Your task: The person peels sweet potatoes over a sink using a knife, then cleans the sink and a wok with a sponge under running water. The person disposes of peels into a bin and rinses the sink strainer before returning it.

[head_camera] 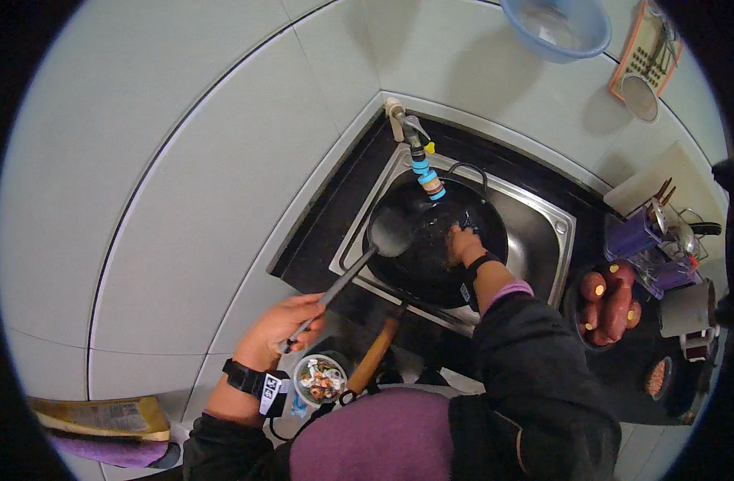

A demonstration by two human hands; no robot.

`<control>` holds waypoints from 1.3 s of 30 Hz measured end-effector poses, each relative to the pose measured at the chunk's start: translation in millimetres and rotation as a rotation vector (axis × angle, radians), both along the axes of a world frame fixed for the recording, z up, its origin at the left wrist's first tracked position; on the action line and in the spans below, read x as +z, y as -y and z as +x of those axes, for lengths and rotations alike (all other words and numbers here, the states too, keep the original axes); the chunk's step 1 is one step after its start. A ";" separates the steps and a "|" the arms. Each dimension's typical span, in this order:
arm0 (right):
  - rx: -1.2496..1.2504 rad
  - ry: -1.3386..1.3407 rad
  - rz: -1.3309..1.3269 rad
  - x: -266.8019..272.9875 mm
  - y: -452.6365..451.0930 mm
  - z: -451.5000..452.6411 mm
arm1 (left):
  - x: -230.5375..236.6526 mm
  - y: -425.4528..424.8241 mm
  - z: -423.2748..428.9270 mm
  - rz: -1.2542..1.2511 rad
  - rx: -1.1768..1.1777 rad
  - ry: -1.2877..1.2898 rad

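Note:
My left hand (277, 327) grips the grey handle of a metal wok turner (391, 234), whose broad head hangs over the left part of a black wok (424, 273). The wok rests on the stainless-steel sink (532, 240), with a loop handle at its far rim and a wooden handle (373, 355) pointing towards me. My right hand (466, 245) reaches down inside the wok, fingers bent near its inner surface. Something dark and shiny shows at the fingertips; whether the hand holds it I cannot tell. A tap (412, 129) with a blue nozzle (432, 185) hangs above the wok's far side.
At right, a bowl of sweet potatoes (616, 312) stands near purple utensil holders (634, 234), a metal pot (685, 309) and a small bowl of reddish bits (656, 379). A waste bin (320, 380) stands below my left hand. A blue basin (556, 30) hangs on the wall.

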State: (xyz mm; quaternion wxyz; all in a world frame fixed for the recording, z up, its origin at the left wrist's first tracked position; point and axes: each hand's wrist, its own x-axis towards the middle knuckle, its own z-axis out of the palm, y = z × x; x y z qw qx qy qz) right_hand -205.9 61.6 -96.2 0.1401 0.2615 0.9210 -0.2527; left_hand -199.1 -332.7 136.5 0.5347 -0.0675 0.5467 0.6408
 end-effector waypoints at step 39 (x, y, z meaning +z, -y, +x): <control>-0.054 -0.213 -0.855 40.2 100.9 -38.0 | -125.0 11.2 -16.6 -0.793 -0.267 -1.541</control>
